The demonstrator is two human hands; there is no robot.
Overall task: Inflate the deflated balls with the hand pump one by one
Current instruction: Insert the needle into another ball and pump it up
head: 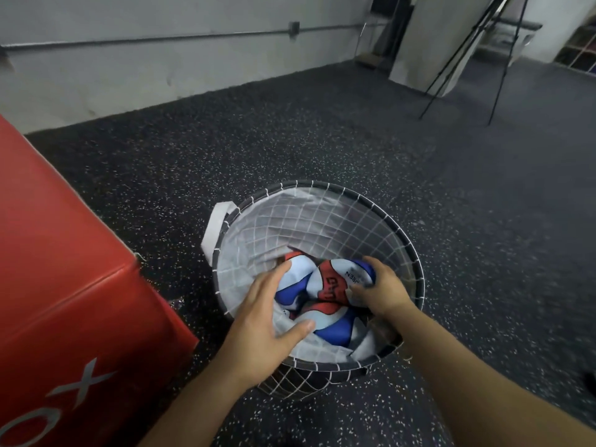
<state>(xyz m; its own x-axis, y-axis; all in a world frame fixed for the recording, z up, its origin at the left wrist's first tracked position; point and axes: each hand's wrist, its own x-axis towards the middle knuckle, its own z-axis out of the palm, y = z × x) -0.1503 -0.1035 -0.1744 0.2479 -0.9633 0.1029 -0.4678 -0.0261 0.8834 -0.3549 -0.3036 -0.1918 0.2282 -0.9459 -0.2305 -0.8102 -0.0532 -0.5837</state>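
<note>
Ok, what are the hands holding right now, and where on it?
The right hand grips a deflated ball by its right edge, inside the basket. The left hand is open over the other balls, gripping nothing.

the left hand (258,321) covers part of the deflated balls (325,304) in the basket (416,253); how many lie there cannot be told. the right hand (377,291) hides one ball's far side, and its lettering is motion-blurred and only partly legible. the red padded box (64,285) is cut by the left and bottom edges, leaving its white print incomplete. both forearms run off the bottom edge.
</note>
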